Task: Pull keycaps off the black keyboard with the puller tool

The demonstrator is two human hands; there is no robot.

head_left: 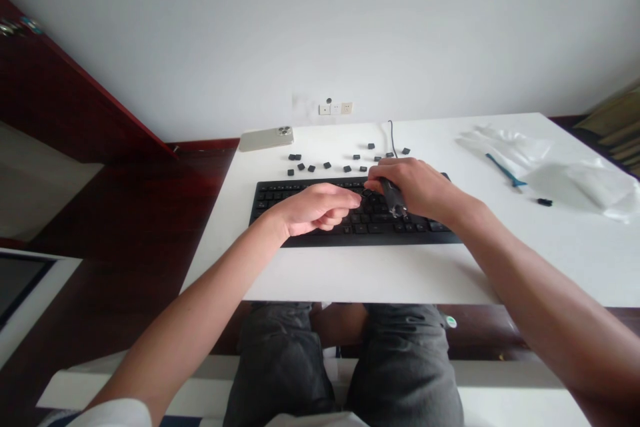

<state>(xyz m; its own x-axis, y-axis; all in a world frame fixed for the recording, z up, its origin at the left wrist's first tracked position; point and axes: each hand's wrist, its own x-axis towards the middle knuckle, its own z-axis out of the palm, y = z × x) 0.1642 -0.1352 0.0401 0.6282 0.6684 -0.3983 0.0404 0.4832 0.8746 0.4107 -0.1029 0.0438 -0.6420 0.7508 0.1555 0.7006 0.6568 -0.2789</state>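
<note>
A: What carries it all?

B: A white table (325,273). The black keyboard (370,219) lies between its near and far edges, closer to the left edge than the right. Unbraced, it could slide under a hard push or pull.

A: And the hands?

B: The right hand (415,183) has its fingers wrapped round a dark tool handle (393,197) above the keys; a slip there might scrape a neighbouring key. The left hand (320,208) has its fingers curled close together just beside it. Whether the tips pinch anything, one cannot tell, but they could get jabbed by that slip.

A: The smartphone (265,139)?

B: At the far left corner, well apart; little threatens it.

A: The cable (392,137)?

B: It runs toward the far edge. A tug could sweep away the loose keycaps (327,165) scattered between keyboard and far edge. Small and light, they could drop over that edge.
</note>
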